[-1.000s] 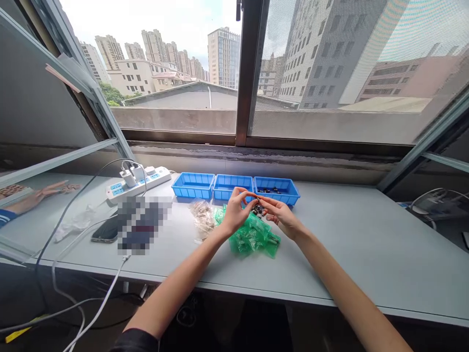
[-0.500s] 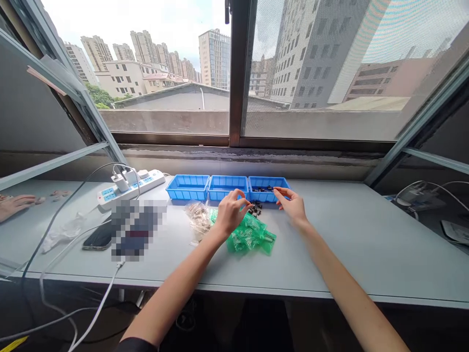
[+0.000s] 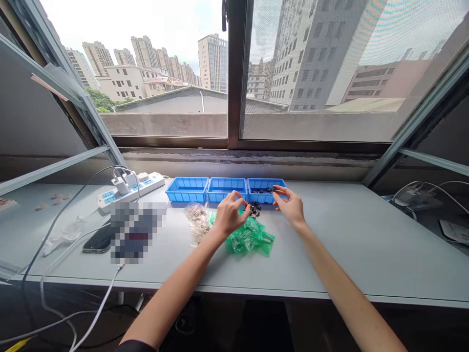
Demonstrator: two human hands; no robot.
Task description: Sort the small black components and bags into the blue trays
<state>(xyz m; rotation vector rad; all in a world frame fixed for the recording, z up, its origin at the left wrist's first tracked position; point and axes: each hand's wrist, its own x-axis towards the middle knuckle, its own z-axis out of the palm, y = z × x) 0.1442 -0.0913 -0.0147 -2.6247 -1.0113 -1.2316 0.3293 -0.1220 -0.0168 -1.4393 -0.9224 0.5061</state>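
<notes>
Head view: right hand (image 3: 290, 204) was at the right-hand end of the right blue bin (image 3: 266, 198), thumb and forefinger drawn close over the rim; a dark bit showed near the tips, couldn't tell if it was gripped. Left hand (image 3: 227, 215) was above the green plastic bags (image 3: 249, 238), thumb and forefinger nearly meeting beside the loose black parts (image 3: 254, 210); couldn't tell if anything was between them.

Loose parts lay on the grey worktop (image 3: 322, 254), just in front of the right bin and behind the green bags; more black parts (image 3: 261, 191) lay inside it. Clear bag of light-coloured pieces (image 3: 198, 219) sat to the left of the green ones; middle blue bin (image 3: 227, 197) adjoined the right one.

My read on handling: parts were small, so a light fingertip pinch suited them, one at a time; picking from the pile's open edge was safer than digging against the green film, which could have snagged or dragged bits along. Any release wanted fingertips below the rim, well inside the wall; letting go high or over the edge risked a bounce onto the worktop. Left wrist wanted to ride clear of the bags; short, low moves beat reaching across.
</notes>
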